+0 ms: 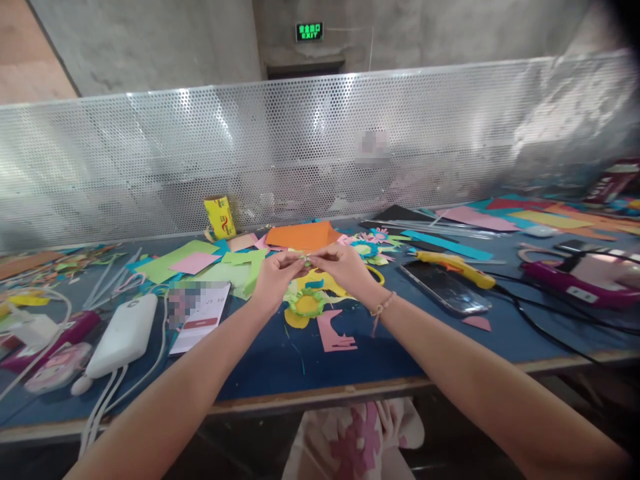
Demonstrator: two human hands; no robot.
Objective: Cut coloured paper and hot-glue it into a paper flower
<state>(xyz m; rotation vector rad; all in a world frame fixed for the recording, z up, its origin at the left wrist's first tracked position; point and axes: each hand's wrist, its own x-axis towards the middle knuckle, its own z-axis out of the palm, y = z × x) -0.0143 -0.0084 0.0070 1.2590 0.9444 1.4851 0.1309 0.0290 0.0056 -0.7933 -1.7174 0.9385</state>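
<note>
My left hand [277,277] and my right hand [343,267] meet above the blue table [260,363], fingertips pinched together on a small thin paper piece [305,257] too small to make out clearly. Directly under them lie a yellow paper flower with a green fringe [306,305] and a pink paper offcut [334,332]. A string bracelet is tied round my right wrist.
Coloured paper sheets [300,235] and scraps cover the table. A white power bank [123,335] with cables lies left, a phone [446,287] and yellow glue gun [457,265] right, a pink device [575,280] far right. A perforated metal screen [320,147] backs the table.
</note>
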